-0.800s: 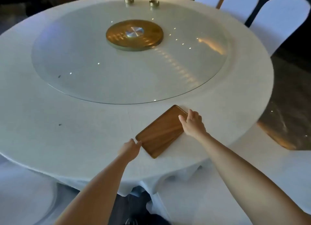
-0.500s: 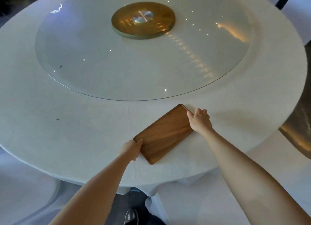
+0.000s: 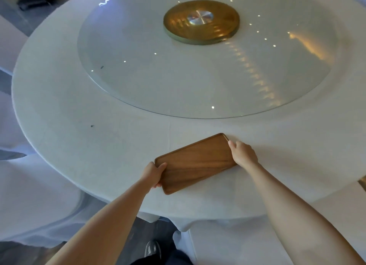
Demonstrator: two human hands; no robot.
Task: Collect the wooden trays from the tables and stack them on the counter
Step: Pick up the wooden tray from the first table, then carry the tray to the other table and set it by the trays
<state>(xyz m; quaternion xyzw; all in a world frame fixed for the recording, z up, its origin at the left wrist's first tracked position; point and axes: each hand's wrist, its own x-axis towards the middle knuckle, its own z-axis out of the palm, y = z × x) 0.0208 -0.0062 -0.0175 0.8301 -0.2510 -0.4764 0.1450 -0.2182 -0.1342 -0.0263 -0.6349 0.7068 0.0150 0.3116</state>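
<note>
A brown rectangular wooden tray (image 3: 195, 162) lies slanted on the white tablecloth near the table's front edge. My left hand (image 3: 152, 173) grips its near left short end, thumb on top and fingers curled under the rim. My right hand (image 3: 243, 153) is closed over the far right short end. The tray still looks flat on the cloth or barely off it; I cannot tell which.
The round table (image 3: 83, 138) carries a large glass turntable (image 3: 178, 76) with a gold hub (image 3: 201, 21) at its centre. White-covered chairs (image 3: 29, 185) stand at the left and lower right. My shoe (image 3: 152, 249) shows below the table edge.
My left hand went from touching the tray's corner to gripping its end, and my right hand closed over the other end. The view shifted right and nearer to the table.
</note>
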